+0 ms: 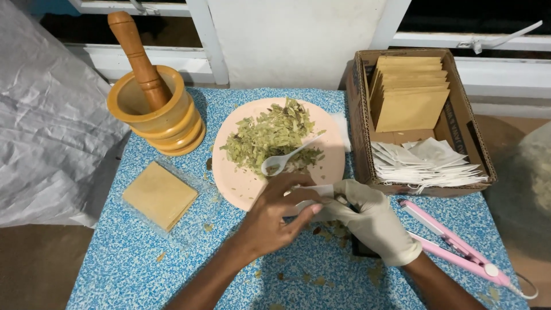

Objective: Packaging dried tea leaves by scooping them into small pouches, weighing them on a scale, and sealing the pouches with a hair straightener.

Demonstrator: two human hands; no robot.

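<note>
My bare left hand (274, 215) and my right hand (370, 218), in a pale glove, meet just below the pink plate (241, 186). Both pinch a small white paper sachet (321, 191) between their fingertips. The plate carries a heap of crushed dried green leaves (270, 135), and a white plastic spoon (284, 159) rests in it, bowl toward me. A dark flat object lies under my right hand, mostly hidden.
A wooden mortar (158, 115) with a pestle (138, 54) stands at the back left. A stack of tan squares in clear wrap (159, 195) lies left. A cardboard box (359, 115) holds brown envelopes (410, 92) and white sachets (427, 163). A pink clamp-style sealer (453, 247) lies right.
</note>
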